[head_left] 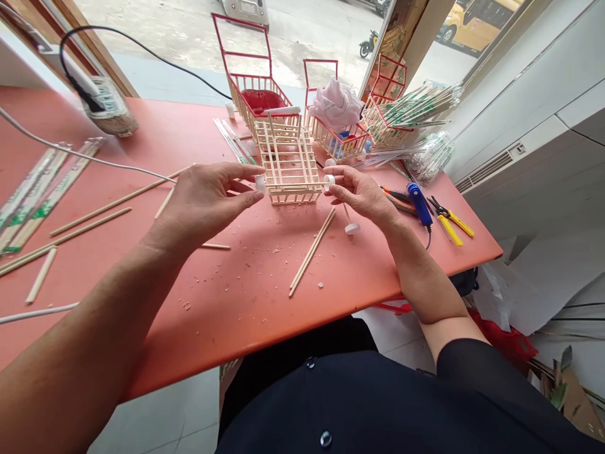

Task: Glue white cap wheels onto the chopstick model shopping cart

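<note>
A small cart frame made of pale wooden sticks (pixel 289 161) lies on the table in front of me, its slatted side facing up. A thin stick axle (pixel 295 186) runs across its near end, with a white wheel at each side. My left hand (pixel 201 195) pinches the left white wheel (pixel 259 183) between thumb and fingers. At the other end, my right hand (pixel 362 192) has its fingertips closed around the right white wheel (pixel 329 182). Below my right hand is another white wheel (pixel 351 229) on a thin stick. Two loose chopsticks (pixel 312 252) lie nearby.
Behind stand red-and-wood model carts (pixel 255 94), one holding a pink cloth (pixel 335 104), another wrapped chopsticks (pixel 420 110). To the right lie a blue-handled corded tool (pixel 420 205) and yellow-handled pliers (pixel 451 226). A power strip (pixel 111 107), cables and more chopsticks (pixel 89 236) occupy the left.
</note>
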{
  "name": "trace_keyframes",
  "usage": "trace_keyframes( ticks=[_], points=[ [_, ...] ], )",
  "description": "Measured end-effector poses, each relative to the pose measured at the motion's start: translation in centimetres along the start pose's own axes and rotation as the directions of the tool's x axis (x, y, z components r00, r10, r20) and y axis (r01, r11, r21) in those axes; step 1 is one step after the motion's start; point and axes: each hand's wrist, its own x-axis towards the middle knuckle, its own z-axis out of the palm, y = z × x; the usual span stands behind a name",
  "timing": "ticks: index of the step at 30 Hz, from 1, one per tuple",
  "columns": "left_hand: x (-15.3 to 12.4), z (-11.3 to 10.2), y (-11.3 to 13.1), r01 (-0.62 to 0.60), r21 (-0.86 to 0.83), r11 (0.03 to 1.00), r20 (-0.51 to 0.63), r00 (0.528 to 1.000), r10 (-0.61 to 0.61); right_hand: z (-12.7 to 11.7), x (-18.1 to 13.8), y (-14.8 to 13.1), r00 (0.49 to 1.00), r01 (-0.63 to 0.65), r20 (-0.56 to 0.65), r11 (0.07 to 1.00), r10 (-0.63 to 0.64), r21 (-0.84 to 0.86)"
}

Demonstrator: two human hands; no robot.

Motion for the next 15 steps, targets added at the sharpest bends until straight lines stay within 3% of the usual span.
trace_keyframes(
  ticks=[5,9,15],
  points=[
    [0.6,0.0,-0.2,0.015,-0.119,0.993,0.029,0.999,-0.012,-0.6,-0.3,-0.3,1.0,-0.011,-0.025,0.998,0.01,-0.066],
    [1.0,0.2,-0.5,0.055,-0.259,0.964,-0.011,0.998,-0.06,-0.9,-0.2,-0.1,1.0,-0.012,-0.014,0.996,0.011,-0.094],
    [2.0,0.5,-1.8,0.194,-0.527,0.827,-0.001,0.973,-0.229,-1.1,0.3,0.4,0.999,0.035,0.002,0.989,-0.035,-0.142]
  ],
)
